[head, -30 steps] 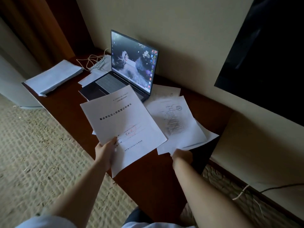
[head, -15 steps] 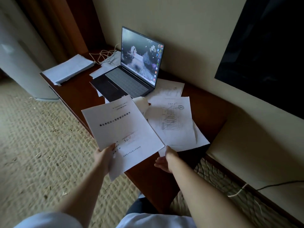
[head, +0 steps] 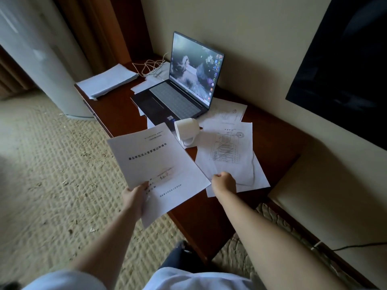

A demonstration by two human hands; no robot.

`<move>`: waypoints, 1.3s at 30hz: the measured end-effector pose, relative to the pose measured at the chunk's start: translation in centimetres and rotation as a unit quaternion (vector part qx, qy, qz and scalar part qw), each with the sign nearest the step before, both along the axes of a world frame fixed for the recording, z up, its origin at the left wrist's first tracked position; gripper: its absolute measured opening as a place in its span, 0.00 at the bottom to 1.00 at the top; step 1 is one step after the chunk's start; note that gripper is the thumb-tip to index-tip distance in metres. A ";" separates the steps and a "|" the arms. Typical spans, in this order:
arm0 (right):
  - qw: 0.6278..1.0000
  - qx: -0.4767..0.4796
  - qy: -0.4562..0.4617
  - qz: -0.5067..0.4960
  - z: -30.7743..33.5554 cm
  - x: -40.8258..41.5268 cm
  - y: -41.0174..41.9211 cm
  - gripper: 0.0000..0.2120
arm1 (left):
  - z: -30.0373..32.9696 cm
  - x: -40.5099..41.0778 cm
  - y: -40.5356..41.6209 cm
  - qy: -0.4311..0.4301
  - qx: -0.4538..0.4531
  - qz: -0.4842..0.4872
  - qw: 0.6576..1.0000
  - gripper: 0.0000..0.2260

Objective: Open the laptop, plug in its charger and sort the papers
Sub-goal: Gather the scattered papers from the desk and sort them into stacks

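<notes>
A stack of paper (head: 109,81) is seen at the far left end of the desk (head: 117,114), left of the open laptop (head: 180,88), with a white cable (head: 150,66) coiled between them. In front of the laptop, a printed sheet (head: 155,164) is gripped at its near edge by the left hand (head: 135,196). To its right, a mug (head: 187,130) lies tipped beside the laptop's front corner, and loose papers (head: 232,151) spread on the desk are pinched at their near edge by the curled right hand (head: 223,182).

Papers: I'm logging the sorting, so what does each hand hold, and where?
Left hand grips the title sheet at its near edge; right hand pinches the table sheet's near edge.
</notes>
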State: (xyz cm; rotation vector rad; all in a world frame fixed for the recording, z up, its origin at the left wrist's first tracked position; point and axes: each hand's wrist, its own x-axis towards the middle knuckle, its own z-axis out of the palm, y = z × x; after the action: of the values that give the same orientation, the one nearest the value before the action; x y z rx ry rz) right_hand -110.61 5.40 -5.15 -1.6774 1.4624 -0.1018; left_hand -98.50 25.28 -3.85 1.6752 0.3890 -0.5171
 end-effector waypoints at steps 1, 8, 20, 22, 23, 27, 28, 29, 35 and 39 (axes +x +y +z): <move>1.000 -0.023 0.012 0.010 0.0 0.2 -0.1 0.10 | 0.0 0.1 0.1 -0.002 0.001 0.001 1.000 0.09; 0.987 -0.089 0.109 -0.077 -1.7 -0.2 -2.7 0.23 | -0.9 2.1 -0.2 0.005 0.019 -0.005 1.000 0.06; 0.958 -0.020 -0.024 -0.283 -2.4 -0.1 -4.3 0.18 | -3.0 2.6 -0.3 0.054 0.025 -0.055 0.997 0.07; 0.903 0.039 -0.161 -0.396 -1.8 -0.3 -3.9 0.16 | -3.4 2.6 0.0 0.064 0.020 -0.074 0.995 0.06; 0.863 0.093 -0.231 -0.439 -1.6 -0.5 -3.7 0.17 | -3.5 2.6 0.2 0.070 0.015 -0.087 0.994 0.05; 0.821 0.260 -0.292 -0.416 -1.9 -1.1 -2.0 0.09 | -4.0 2.5 0.7 0.098 -0.011 -0.128 0.987 0.07; 0.817 0.283 -0.290 -0.410 -2.0 -1.1 -1.4 0.07 | -3.9 2.4 0.6 0.100 -0.012 -0.133 0.986 0.07; 0.819 0.295 -0.278 -0.406 -2.0 -1.2 -0.7 0.07 | -4.0 2.5 0.6 0.097 -0.011 -0.134 0.986 0.08; 0.850 0.246 -0.208 -0.418 -2.8 -3.1 -0.2 0.12 | -3.6 2.4 1.5 0.067 -0.020 -0.154 0.986 0.12; 0.871 0.301 -0.186 -0.340 -2.3 -4.4 -0.5 0.14 | -3.2 0.9 2.0 0.080 -0.029 -0.146 0.986 0.11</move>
State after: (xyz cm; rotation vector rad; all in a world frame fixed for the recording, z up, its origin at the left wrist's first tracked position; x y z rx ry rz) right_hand -114.97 4.92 -7.46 -0.5559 1.5106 -0.3004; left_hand -97.62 27.30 -7.08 1.6483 0.2425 -0.8768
